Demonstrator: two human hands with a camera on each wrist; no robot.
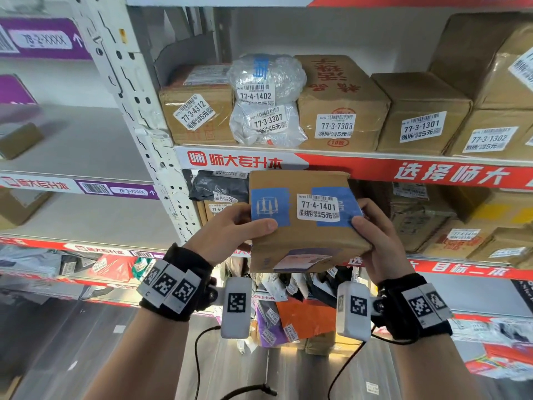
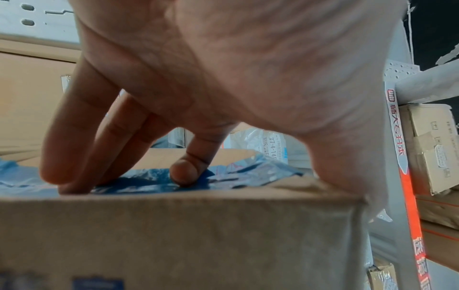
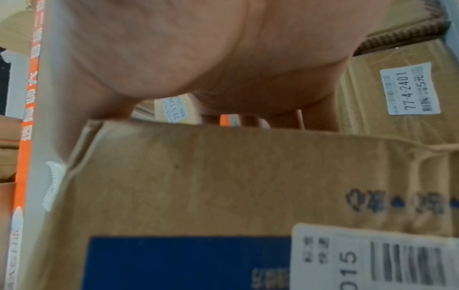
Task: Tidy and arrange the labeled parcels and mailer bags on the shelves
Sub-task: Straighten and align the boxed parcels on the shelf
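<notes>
I hold a brown cardboard parcel (image 1: 302, 238) with blue tape and a white label reading 77-4-1401, in front of the red shelf edge (image 1: 375, 168). My left hand (image 1: 230, 229) grips its left side, thumb across the front face. In the left wrist view the fingers (image 2: 99, 137) lie on the blue tape of the parcel (image 2: 174, 235). My right hand (image 1: 377, 235) grips the right side, thumb on the blue tape. The right wrist view shows the palm (image 3: 198, 58) over the parcel (image 3: 223, 176), fingers mostly hidden.
The shelf above holds labeled boxes (image 1: 340, 105) and clear bubble mailer bags (image 1: 265, 102) packed side by side. The shelf behind the parcel holds a black mailer bag (image 1: 216, 186) and brown boxes (image 1: 418, 215). A white perforated upright (image 1: 138, 111) stands at left. Lower shelves hold several colored bags (image 1: 288, 313).
</notes>
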